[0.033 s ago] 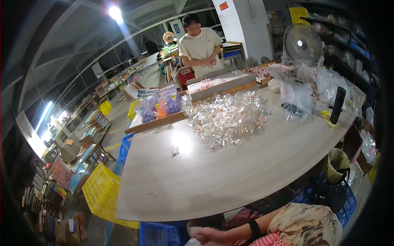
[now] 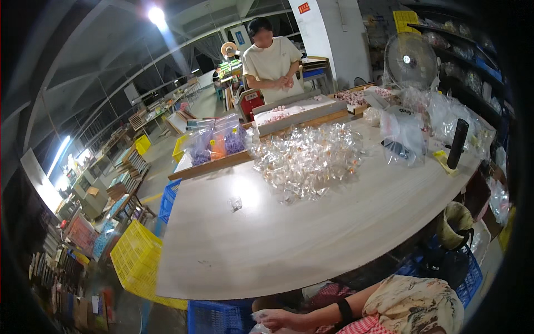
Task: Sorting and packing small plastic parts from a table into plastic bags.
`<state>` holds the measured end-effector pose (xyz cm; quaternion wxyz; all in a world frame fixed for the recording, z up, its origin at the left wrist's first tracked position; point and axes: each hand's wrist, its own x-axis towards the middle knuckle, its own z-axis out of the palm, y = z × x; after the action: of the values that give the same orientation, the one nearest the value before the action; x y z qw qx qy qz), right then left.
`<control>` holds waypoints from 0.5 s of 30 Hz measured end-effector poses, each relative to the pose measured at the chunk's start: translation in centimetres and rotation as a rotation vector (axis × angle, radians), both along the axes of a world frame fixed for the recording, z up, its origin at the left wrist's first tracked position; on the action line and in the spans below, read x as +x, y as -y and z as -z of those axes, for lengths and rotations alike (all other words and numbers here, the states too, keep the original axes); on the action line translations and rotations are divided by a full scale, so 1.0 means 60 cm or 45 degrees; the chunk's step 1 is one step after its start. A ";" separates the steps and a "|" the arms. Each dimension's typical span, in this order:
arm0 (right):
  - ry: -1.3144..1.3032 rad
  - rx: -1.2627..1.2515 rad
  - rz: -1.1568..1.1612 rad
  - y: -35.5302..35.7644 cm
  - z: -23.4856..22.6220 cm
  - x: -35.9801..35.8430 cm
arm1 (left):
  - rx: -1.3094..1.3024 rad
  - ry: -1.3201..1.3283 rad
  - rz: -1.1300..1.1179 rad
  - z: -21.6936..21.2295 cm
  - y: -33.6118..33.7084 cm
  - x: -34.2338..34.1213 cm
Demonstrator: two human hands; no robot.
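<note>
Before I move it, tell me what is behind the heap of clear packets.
Behind the heap is a grey-walled tray holding small pink pieces, with a person beyond. Anything low against the heap's far side is hidden.

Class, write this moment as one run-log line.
Right hand: at clear plastic | Left hand: unclear | Packets: heaped on table | Small clear piece: left of packets, apart

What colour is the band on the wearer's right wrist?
The band is black, showing best in the head view.

Packets [image 2: 308, 164] on table [image 2: 245, 245]; tray [image 2: 303, 119] behind; crate [image 2: 134, 257] left.
</note>
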<state>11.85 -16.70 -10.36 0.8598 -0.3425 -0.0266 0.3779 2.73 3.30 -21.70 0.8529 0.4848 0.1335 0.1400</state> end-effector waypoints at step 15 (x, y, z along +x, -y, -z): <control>1.928 -0.909 -0.006 -0.029 0.129 -0.010 | 0.275 -0.136 -0.234 0.107 0.017 -0.008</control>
<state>11.28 -14.97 -18.07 0.4486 -0.7555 -0.4762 0.0332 2.23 2.28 -28.11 0.7710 0.5664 0.2066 0.2051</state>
